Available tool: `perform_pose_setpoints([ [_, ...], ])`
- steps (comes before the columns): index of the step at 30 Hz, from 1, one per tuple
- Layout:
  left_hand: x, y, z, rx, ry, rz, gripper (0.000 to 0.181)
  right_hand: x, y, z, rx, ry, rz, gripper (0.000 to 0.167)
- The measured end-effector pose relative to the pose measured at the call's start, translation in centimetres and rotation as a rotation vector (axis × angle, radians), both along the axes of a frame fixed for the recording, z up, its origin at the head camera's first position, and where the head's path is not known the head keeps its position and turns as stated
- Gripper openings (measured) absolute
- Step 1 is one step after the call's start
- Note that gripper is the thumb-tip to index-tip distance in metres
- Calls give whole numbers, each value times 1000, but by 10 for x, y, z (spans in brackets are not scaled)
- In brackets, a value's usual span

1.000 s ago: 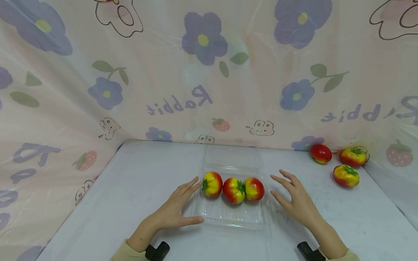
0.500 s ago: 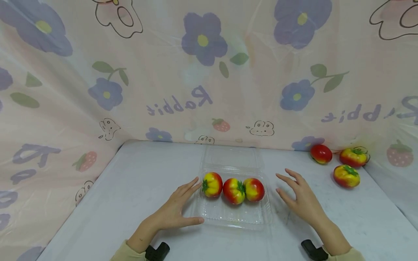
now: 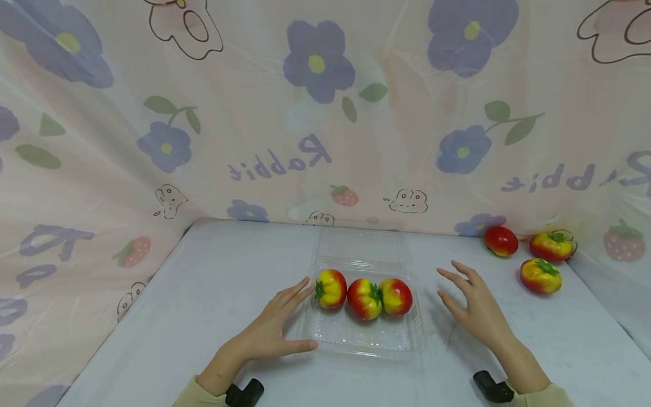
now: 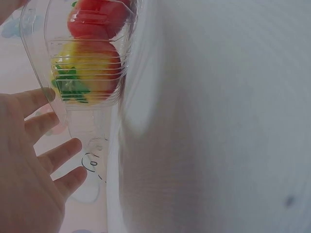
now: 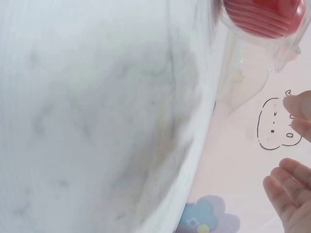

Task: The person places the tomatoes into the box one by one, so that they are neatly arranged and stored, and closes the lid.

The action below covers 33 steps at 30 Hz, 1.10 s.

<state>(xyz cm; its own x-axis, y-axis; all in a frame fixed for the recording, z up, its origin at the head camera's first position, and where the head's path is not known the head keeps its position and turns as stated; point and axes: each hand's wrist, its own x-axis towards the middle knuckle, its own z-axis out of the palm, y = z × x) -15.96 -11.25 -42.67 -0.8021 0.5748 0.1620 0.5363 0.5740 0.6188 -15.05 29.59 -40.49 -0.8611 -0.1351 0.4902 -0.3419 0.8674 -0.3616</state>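
A clear plastic clamshell box lies with its lid folded back on the white table. In its base sit three red-and-yellow fruits with green calyxes: one at left, one in the middle and one at right. My left hand is at the box's left side, fingers spread; in the left wrist view the fingertips are at the box's rim. Off to the right of the box, my right hand hovers with loosely bent fingers and holds nothing.
At the table's back right lie a plain red fruit and two red-and-yellow ones, one behind and one in front. A printed curtain hangs along the back and left of the table.
My right hand has drawn away from the box, rightward. The left hand, the box and the fruits have stayed where they were.
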Motion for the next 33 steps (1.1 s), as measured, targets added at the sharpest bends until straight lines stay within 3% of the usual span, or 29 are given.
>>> perform_pose_setpoints([
  [21, 0, 0, 1, 1, 5, -1, 95, -9, 25, -2, -59, 7, -20, 46],
  [33, 0, 0, 2, -4, 0, 2, 94, -10, 40, -2, -66, -83, -67, 45],
])
